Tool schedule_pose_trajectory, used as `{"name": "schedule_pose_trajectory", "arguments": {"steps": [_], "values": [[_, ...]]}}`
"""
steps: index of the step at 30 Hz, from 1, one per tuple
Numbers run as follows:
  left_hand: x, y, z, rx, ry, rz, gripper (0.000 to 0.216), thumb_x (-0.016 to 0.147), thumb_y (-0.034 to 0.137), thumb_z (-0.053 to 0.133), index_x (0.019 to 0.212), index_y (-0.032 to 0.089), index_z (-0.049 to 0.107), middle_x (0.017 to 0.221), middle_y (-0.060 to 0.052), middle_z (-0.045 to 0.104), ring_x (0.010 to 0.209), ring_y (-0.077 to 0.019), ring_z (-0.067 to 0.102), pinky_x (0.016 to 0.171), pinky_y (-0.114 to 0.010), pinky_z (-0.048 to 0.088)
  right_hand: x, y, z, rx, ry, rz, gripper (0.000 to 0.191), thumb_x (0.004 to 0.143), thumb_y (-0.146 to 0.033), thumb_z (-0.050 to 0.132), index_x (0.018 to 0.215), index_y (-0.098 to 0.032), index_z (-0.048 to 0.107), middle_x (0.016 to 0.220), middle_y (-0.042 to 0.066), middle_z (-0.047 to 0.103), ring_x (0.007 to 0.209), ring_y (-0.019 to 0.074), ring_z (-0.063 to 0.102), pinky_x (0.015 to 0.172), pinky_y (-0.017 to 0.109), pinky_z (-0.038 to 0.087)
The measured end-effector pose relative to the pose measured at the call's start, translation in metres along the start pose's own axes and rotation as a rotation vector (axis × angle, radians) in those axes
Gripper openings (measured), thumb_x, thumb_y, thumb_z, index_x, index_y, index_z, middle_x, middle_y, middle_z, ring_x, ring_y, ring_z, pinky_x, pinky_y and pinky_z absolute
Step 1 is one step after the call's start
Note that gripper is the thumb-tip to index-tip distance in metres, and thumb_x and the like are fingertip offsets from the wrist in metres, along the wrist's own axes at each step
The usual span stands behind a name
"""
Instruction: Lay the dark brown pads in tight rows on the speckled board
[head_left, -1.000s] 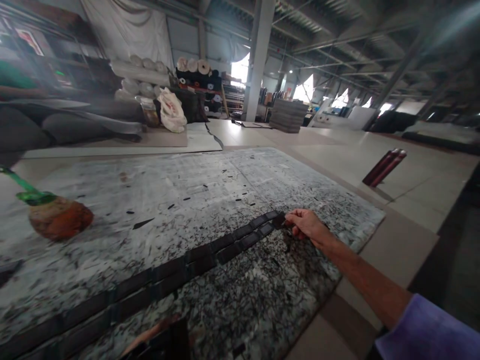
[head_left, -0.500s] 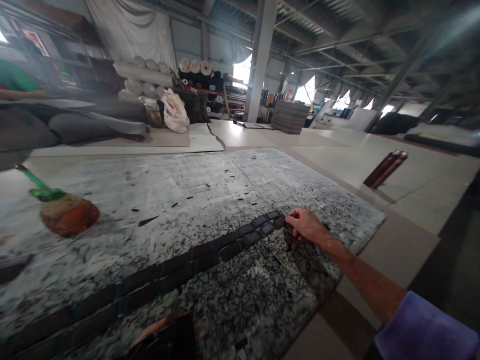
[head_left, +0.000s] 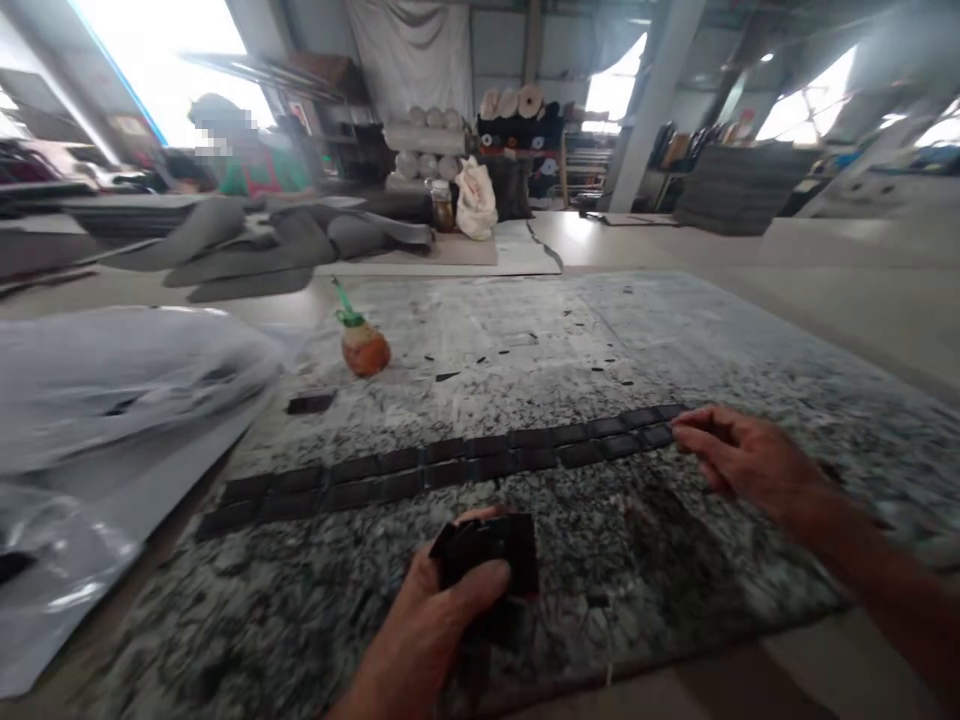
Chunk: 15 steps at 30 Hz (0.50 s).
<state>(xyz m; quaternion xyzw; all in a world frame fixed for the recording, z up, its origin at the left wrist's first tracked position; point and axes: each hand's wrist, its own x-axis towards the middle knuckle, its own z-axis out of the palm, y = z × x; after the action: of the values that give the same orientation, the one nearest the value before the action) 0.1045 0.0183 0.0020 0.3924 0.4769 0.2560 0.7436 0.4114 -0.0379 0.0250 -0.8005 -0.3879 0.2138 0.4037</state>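
On the speckled board [head_left: 517, 300] sit two rows of dark rectangles [head_left: 492, 467]; left hand [head_left: 431, 615] is pinching a black stack [head_left: 521, 550], right hand [head_left: 757, 462] is at their right end (can't tell if it's pinching one).

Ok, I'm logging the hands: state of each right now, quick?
Left hand: closed, holding dark pieces.
Right hand: at the right end of the two dark rows; open or closed cannot be told.

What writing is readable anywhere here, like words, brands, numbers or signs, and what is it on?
No text is readable.
White bag and jar: too small and blurred to tell.
Orange bottle with green spout: no lettering visible.
Dark pieces in the left hand: no lettering visible.
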Motion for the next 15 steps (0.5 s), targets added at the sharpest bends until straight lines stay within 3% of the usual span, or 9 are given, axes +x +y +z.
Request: {"name": "schedule_pose_trajectory", "arguments": {"steps": [4,7,10,13,15], "values": [[0.000,0.003,0.004,-0.005,-0.105,-0.002,0.048,0.068,0.037,0.070,0.111,0.019,0.060,0.092,-0.006,0.071,0.085,-0.0247,0.065,0.070,-0.028,0.050,-0.041,-0.051,0.049,0.115,-0.450,-0.148,0.023,0.080,-0.041,0.056,0.084,-0.018,0.059,0.057,-0.004,0.054,0.043,0.0091,0.050,0.041,0.018,0.037],[-0.003,0.004,0.007,-0.049,-0.086,0.031,0.046,0.068,0.036,0.070,0.110,0.021,0.060,0.100,-0.005,0.070,0.097,-0.0257,0.062,0.079,-0.029,0.049,-0.054,-0.070,0.073,0.159,-0.574,-0.232,0.020,0.083,-0.037,0.055,0.086,-0.018,0.060,0.070,-0.002,0.059,0.051,0.0086,0.054,0.046,0.017,0.039],[-0.004,0.006,0.009,-0.023,-0.046,0.030,0.050,0.065,0.039,0.072,0.110,0.020,0.060,0.095,-0.006,0.071,0.094,-0.0272,0.063,0.072,-0.029,0.051,-0.042,-0.059,0.064,-0.001,-0.447,-0.291,0.022,0.085,-0.039,0.052,0.087,-0.018,0.061,0.072,-0.002,0.061,0.054,0.0101,0.056,0.049,0.018,0.042],[-0.004,0.009,0.009,0.051,-0.023,0.002,0.055,0.059,0.045,0.075,0.105,0.018,0.064,0.085,-0.008,0.072,0.078,-0.0285,0.066,0.059,-0.030,0.052,-0.021,-0.025,0.025,-0.197,-0.154,-0.256,0.021,0.084,-0.036,0.051,0.084,-0.018,0.061,0.070,0.000,0.061,0.061,0.0146,0.058,0.056,0.023,0.044],[-0.004,0.010,0.009,0.068,0.000,0.007,0.056,0.056,0.046,0.076,0.103,0.018,0.065,0.084,-0.008,0.072,0.079,-0.0293,0.066,0.058,-0.030,0.052,-0.007,0.001,-0.004,-0.315,0.068,-0.215,0.022,0.084,-0.034,0.048,0.086,-0.017,0.061,0.076,0.004,0.063,0.071,0.0196,0.059,0.065,0.029,0.044]]}}
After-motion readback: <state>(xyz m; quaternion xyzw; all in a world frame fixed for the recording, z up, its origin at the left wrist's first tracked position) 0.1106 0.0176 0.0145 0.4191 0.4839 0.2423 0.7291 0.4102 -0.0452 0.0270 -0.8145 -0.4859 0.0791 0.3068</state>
